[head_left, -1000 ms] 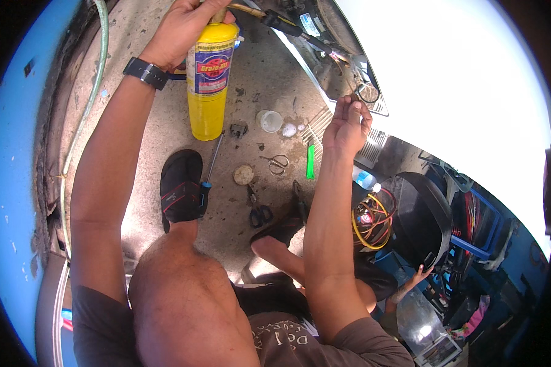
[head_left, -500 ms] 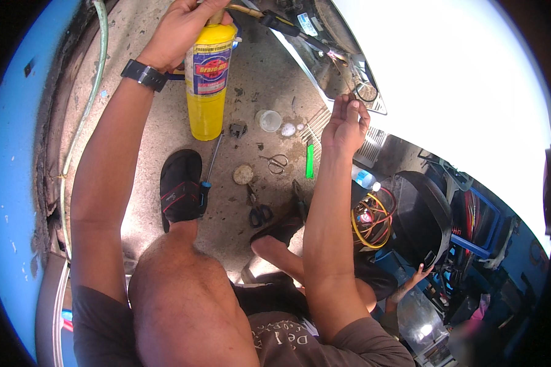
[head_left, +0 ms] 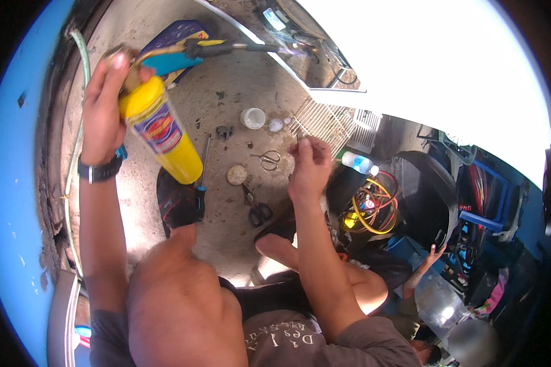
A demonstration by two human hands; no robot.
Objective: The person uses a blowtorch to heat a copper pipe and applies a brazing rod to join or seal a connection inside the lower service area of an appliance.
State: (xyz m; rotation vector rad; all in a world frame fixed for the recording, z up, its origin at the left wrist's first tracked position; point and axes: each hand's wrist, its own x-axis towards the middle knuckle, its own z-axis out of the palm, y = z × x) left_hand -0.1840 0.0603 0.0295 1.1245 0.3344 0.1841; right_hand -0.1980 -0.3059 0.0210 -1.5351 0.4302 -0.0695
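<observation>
My left hand (head_left: pixel 107 107) is wrapped round the top of a hand torch with a yellow gas cylinder (head_left: pixel 180 159), which hangs tilted above my left foot. The torch's thin nozzle (head_left: pixel 232 46) stretches right to a small violet flame (head_left: pixel 295 49). That flame burns inside the dark opening of a large white appliance (head_left: pixel 422 61), near some thin tubing. My right hand (head_left: pixel 310 168) is raised below the opening, thumb and fingers pinched together on a thin rod, mostly hidden. It is apart from the flame.
On the concrete floor lie scissors (head_left: pixel 259 211), small metal snips (head_left: pixel 268 160), a screwdriver (head_left: pixel 201 189), a white cup (head_left: pixel 252 118) and a wire rack (head_left: pixel 324 125). To the right are a water bottle (head_left: pixel 358 163), coiled hoses (head_left: pixel 373 211), a black rounded case (head_left: pixel 425 189) and another person's hand (head_left: pixel 433 257).
My left hand has moved left and down with the torch, tilting its cylinder. My right hand has drawn down and left, away from the flame. A blue and yellow package shows behind the torch.
</observation>
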